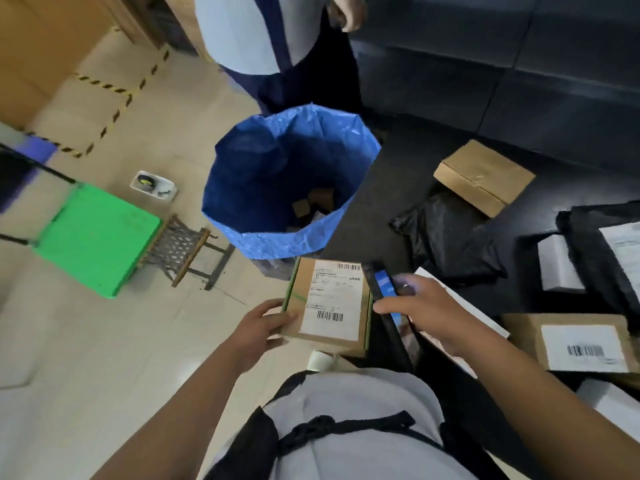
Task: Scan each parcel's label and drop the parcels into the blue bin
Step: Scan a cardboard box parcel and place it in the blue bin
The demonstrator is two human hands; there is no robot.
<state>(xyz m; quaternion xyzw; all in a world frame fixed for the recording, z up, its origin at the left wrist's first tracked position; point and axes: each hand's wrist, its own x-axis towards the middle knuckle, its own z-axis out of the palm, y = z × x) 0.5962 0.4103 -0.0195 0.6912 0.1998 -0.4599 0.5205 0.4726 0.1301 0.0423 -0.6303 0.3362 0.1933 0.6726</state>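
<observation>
Your left hand [265,325] grasps the small brown cardboard parcel [329,306] by its left edge, thumb on top and fingers curled beneath, holding it level with its white barcode label [332,304] facing up. Thin green tape runs along the parcel's edges. Your right hand [420,306] grips the dark handheld scanner with a lit blue screen [384,289]; the scanner sits just beside the parcel's right edge, its fingers wrapped over the body and its tip pointing away from you.

Straight ahead of both hands, beyond the parcel, stands the open blue woven plastic bin bag [287,181], with a few small cardboard pieces lying at its bottom. Past the bin, a second person in a pale and navy uniform [263,36] stands.

To the right of your right hand, on the dark surface, lie a flat brown cardboard box [485,176], a crumpled black plastic mailer [446,233], and nearer you a labelled cardboard box with a barcode [581,344].

To the left of your left hand sit a small wooden stool with a woven seat [183,247] and a bright green platform trolley [93,237] on the pale floor.
</observation>
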